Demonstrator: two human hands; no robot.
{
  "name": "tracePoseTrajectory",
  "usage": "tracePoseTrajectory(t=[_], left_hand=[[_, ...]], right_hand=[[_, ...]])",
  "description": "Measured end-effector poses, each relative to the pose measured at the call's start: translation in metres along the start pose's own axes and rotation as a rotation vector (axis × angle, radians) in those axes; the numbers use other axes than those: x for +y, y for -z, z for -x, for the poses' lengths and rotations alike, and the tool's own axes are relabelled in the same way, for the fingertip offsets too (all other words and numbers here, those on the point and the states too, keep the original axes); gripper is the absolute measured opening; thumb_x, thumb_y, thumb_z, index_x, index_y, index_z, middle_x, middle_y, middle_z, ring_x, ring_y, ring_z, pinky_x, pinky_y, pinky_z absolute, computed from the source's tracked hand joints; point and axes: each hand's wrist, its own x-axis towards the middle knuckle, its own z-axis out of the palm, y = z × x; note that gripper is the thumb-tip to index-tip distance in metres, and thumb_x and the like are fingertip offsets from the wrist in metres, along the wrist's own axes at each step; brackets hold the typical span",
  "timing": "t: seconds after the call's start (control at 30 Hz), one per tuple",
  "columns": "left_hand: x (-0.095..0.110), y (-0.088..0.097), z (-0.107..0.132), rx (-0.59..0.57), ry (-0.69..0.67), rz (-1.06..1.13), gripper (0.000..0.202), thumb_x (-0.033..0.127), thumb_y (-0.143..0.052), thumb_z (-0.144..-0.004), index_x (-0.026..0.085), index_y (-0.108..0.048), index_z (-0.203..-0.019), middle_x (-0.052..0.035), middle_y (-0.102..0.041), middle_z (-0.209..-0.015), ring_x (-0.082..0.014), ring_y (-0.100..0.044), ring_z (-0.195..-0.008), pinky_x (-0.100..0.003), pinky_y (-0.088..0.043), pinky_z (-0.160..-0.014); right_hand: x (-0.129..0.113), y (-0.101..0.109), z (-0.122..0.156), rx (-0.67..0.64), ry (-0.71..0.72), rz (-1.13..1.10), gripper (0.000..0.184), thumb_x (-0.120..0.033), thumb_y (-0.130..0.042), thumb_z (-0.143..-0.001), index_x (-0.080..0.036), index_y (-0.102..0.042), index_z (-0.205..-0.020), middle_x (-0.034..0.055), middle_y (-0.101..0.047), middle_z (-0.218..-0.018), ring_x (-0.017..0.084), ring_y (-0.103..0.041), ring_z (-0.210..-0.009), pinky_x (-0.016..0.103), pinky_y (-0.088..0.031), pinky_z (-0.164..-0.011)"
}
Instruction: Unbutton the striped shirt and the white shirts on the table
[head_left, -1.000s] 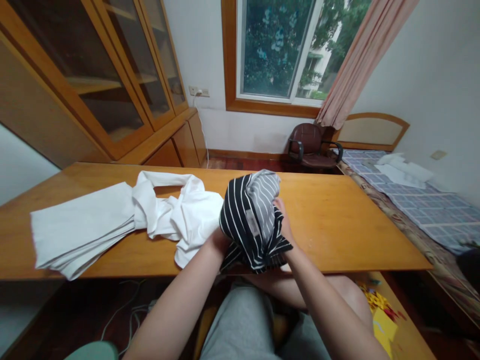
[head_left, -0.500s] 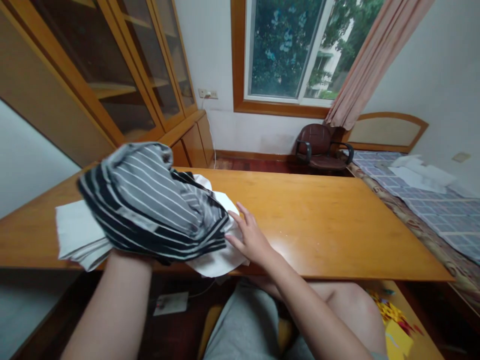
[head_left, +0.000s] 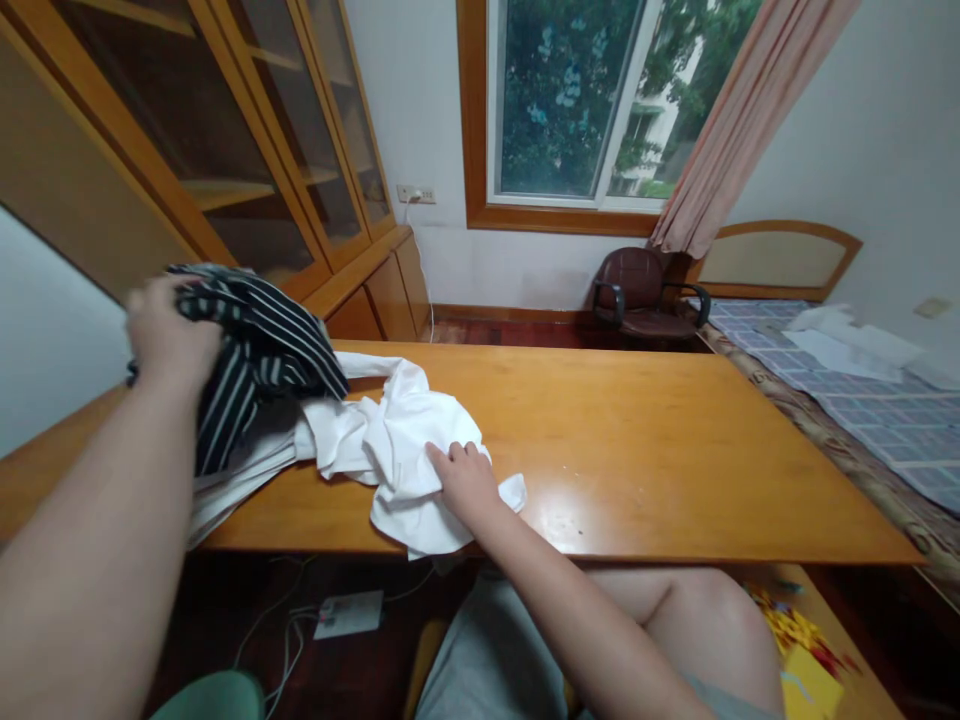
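The striped cloth (head_left: 277, 335) is now swung to frame left, clutched in the grip of the left hand (head_left: 171, 335); the white cloth (head_left: 409, 455), near frame centre on the tabletop (head_left: 645, 440), is thereby bared more and touched by the right hand (head_left: 469, 482), whether pinched cannot be told

Table (head_left: 675, 450): smooth wood, glossy. Striped bundle (head_left: 289, 325) over table's left end: matt cloth. White bundle (head_left: 420, 440) on table: matt cloth, wrinkled.
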Motion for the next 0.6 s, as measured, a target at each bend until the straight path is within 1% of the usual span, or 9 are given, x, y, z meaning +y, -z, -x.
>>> tracePoseTrajectory(t=[0.07, 0.13, 0.17, 0.23, 0.33, 0.4, 0.47, 0.53, 0.6], left_hand=[[-0.007, -0.026, 0.024, -0.19, 0.109, -0.143, 0.053, 0.016, -0.052, -0.086, 0.009, -0.05, -0.139, -0.0123, -0.051, -0.122, -0.0287, -0.051, -0.112, -0.056, -0.043, -0.101], [-0.015, -0.049, 0.048, -0.456, 0.168, -0.283, 0.055, 0.02, -0.056, -0.085, 0.017, -0.052, -0.14, -0.0113, -0.053, -0.118, -0.0288, -0.056, -0.103, -0.05, -0.05, -0.091], [-0.019, -0.057, 0.059, -0.485, 0.179, -0.321, 0.057, 0.023, -0.056, -0.085, 0.018, -0.051, -0.141, -0.0118, -0.053, -0.117, -0.0284, -0.058, -0.099, -0.046, -0.052, -0.086], [-0.025, -0.067, 0.074, -0.462, 0.186, -0.373, 0.056, 0.028, -0.052, -0.088, 0.021, -0.05, -0.143, -0.0128, -0.052, -0.118, -0.0281, -0.06, -0.094, -0.04, -0.053, -0.078], [-0.026, -0.067, 0.08, -0.409, 0.15, -0.394, 0.052, 0.031, -0.048, -0.09, 0.024, -0.051, -0.142, -0.0134, -0.051, -0.123, -0.0302, -0.061, -0.096, -0.04, -0.052, -0.077], [-0.021, -0.063, 0.077, -0.328, 0.139, -0.379, 0.051, 0.032, -0.046, -0.091, 0.026, -0.051, -0.141, -0.0124, -0.051, -0.124, -0.0306, -0.059, -0.099, -0.041, -0.052, -0.08], [-0.01, -0.061, 0.075, -0.188, 0.146, -0.351, 0.05, 0.03, -0.045, -0.093, 0.027, -0.05, -0.142, -0.0105, -0.051, -0.121, -0.0286, -0.058, -0.099, -0.041, -0.051, -0.083], [0.004, -0.063, 0.076, -0.073, 0.137, -0.316, 0.05, 0.028, -0.044, -0.094, 0.026, -0.049, -0.144, -0.0089, -0.05, -0.119, -0.0263, -0.057, -0.098, -0.04, -0.051, -0.084], [0.02, -0.07, 0.081, -0.049, 0.085, -0.287, 0.051, 0.026, -0.044, -0.094, 0.026, -0.047, -0.145, -0.0089, -0.049, -0.119, -0.0255, -0.057, -0.096, -0.039, -0.05, -0.084]], right_hand=[[0.006, 0.003, 0.001, -0.036, 0.006, 0.039, 0.042, -0.022, -0.05, -0.096, -0.024, -0.05, -0.138, 0.0122, -0.066, -0.109, 0.028, -0.059, -0.104, 0.04, -0.052, -0.081], [0.016, 0.006, 0.002, -0.081, -0.003, 0.075, 0.031, -0.017, -0.043, -0.098, -0.021, -0.059, -0.124, 0.0116, -0.068, -0.102, 0.026, -0.062, -0.1, 0.037, -0.052, -0.079], [0.024, 0.008, 0.004, -0.098, -0.013, 0.089, 0.028, -0.017, -0.042, -0.098, -0.021, -0.061, -0.119, 0.0113, -0.069, -0.1, 0.025, -0.063, -0.099, 0.035, -0.051, -0.078], [0.044, 0.012, 0.008, -0.106, -0.054, 0.094, 0.027, -0.018, -0.044, -0.097, -0.021, -0.063, -0.116, 0.011, -0.07, -0.099, 0.025, -0.065, -0.096, 0.034, -0.051, -0.078], [0.087, 0.023, 0.019, -0.034, -0.209, -0.001, 0.029, -0.014, -0.046, -0.093, -0.021, -0.065, -0.113, 0.0106, -0.072, -0.1, 0.023, -0.066, -0.095, 0.031, -0.048, -0.081], [0.117, 0.033, 0.027, 0.11, -0.308, -0.201, 0.028, -0.011, -0.05, -0.085, -0.021, -0.069, -0.103, 0.0081, -0.073, -0.103, 0.021, -0.066, -0.097, 0.027, -0.046, -0.083], [0.145, 0.045, 0.037, 0.198, -0.348, -0.277, 0.028, -0.014, -0.046, -0.085, -0.02, -0.07, -0.098, 0.0054, -0.073, -0.102, 0.019, -0.065, -0.096, 0.024, -0.045, -0.08], [0.168, 0.059, 0.046, 0.402, -0.444, -0.563, 0.024, -0.025, -0.047, -0.084, -0.017, -0.069, -0.087, 0.0042, -0.072, -0.086, 0.02, -0.064, -0.083, 0.025, -0.045, -0.07], [0.185, 0.075, 0.055, 0.631, -0.554, -0.828, 0.025, -0.034, -0.05, -0.081, -0.015, -0.068, -0.08, 0.0027, -0.07, -0.077, 0.019, -0.06, -0.073, 0.025, -0.043, -0.063]])
